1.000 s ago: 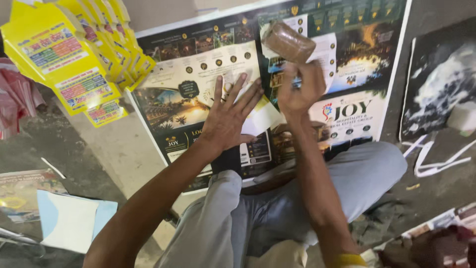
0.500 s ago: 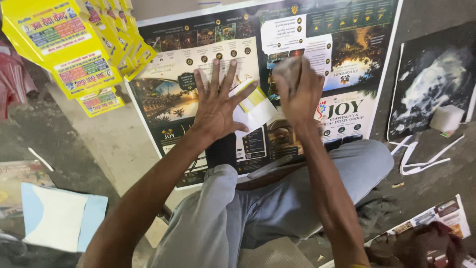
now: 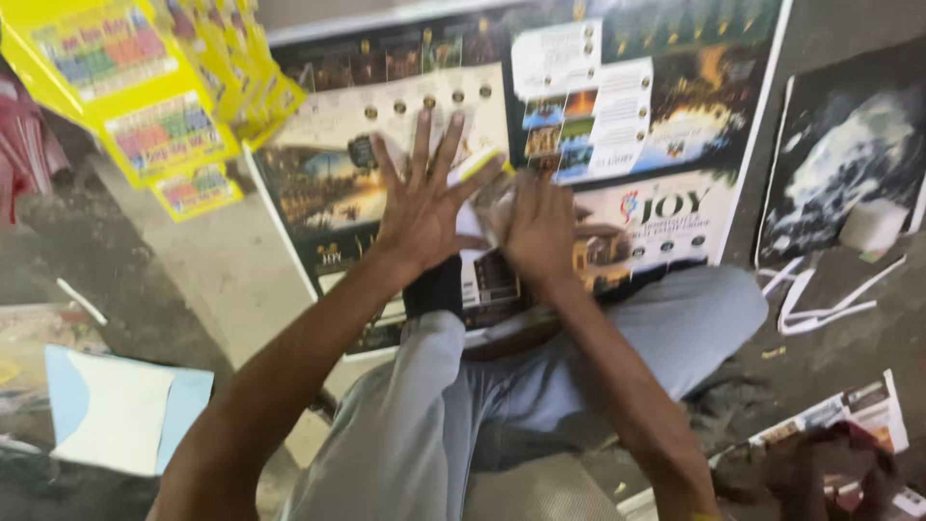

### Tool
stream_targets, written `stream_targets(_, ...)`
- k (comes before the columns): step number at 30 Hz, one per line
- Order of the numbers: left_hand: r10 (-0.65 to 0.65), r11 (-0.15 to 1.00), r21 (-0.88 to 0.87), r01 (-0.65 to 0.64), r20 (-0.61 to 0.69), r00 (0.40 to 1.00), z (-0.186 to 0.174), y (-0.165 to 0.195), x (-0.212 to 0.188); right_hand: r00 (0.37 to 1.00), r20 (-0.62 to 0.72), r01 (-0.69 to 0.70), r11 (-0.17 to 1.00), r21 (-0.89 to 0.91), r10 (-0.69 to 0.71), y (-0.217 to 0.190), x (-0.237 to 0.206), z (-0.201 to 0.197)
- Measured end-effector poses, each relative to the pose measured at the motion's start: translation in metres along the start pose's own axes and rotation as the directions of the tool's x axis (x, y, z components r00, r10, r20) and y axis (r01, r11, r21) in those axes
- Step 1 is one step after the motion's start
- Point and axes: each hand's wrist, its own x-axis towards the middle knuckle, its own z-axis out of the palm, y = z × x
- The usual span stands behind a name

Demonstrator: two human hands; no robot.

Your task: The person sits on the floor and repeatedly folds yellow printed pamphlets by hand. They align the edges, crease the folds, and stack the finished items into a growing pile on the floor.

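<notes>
Left hand (image 3: 424,207) flat, fingers (image 3: 422,145) fanned wide, gripping nothing, pressing white-and-yellow folded paper (image 3: 475,188) onto printed poster sheet (image 3: 617,125). Paper pokes out between left fingertips and right hand (image 3: 540,232). Right hand knuckles-up just beside left, blurred; cannot tell grip. Yellow packets (image 3: 145,106) well beyond left fingers.

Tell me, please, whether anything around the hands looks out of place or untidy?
Yes: loose white paper strips lie tangled on the grey floor beside the large printed poster, like offcuts. The left hand presses flat on a small yellow-edged folded sheet.
</notes>
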Motion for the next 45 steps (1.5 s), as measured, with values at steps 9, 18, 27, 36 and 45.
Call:
stream_targets(9,-0.003,0.990,0.144,-0.005,0.052,0.999,0.004,-0.001,0.001,0.999,-0.049,0.015,0.965,0.260,-0.003,-0.014,-0.006,-0.008)
stream_targets(18,-0.019,0.995,0.102,0.020,-0.010,1.000,0.011,0.002,-0.010,0.995,0.040,-0.099,0.972,0.211,0.093,0.005,0.018,-0.014)
stream_targets(27,-0.078,0.995,-0.076,0.070,-0.097,0.992,0.054,0.009,-0.054,0.984,-0.178,0.054,0.962,0.267,-0.006,0.002,0.037,-0.022)
stream_targets(36,0.028,0.998,-0.041,-0.039,-0.238,0.971,0.087,0.005,-0.073,0.949,-0.062,0.310,0.950,0.035,-0.308,-0.007,0.070,-0.027)
stream_targets(45,0.163,0.987,0.071,-0.147,-0.400,0.902,0.102,-0.003,-0.074,0.910,-0.113,0.397,0.917,-0.036,-0.398,-0.032,0.068,-0.023)
